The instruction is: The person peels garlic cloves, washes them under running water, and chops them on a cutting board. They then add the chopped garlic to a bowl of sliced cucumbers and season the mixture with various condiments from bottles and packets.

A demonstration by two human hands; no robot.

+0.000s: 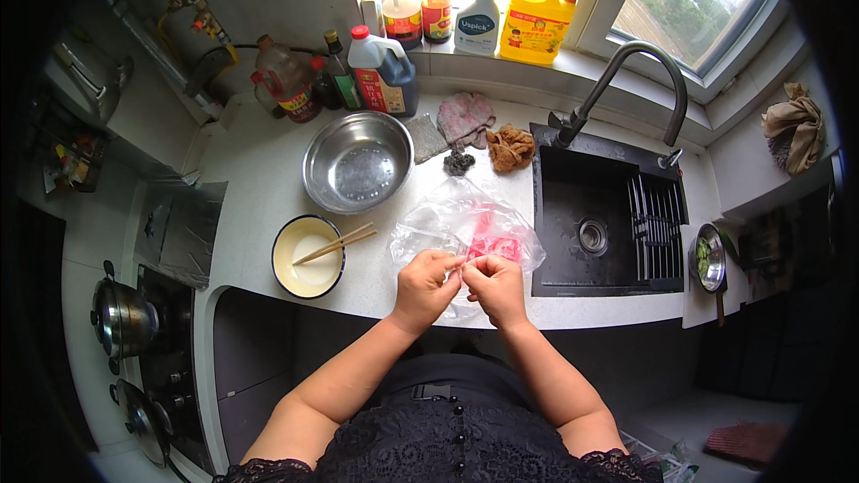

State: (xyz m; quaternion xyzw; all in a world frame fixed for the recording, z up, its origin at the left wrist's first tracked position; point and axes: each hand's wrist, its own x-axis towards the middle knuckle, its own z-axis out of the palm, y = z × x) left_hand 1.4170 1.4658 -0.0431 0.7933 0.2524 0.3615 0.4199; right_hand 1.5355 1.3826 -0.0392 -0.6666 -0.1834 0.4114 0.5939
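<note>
My left hand [428, 287] and my right hand [493, 287] meet at the counter's front edge. Fingers of both are pinched on a clear plastic bag [436, 219] with red printing, which spreads out on the counter beyond them. Whether anything lies inside the bag I cannot tell. Left of my hands stands a cream enamel bowl [288, 261] with a dark rim. It holds a whitish liquid, and a pair of wooden chopsticks [338, 242] leans over its right rim. Behind that bowl sits a large steel basin [360, 164].
A black sink [582, 282] with a curved faucet [677, 94] is at the right. Rags [511, 148] and a scouring ball [458, 162] lie behind the bag. Bottles [383, 72] line the back. A steel bowl of greens [709, 258] stands far right; a pot [121, 317] is at far left.
</note>
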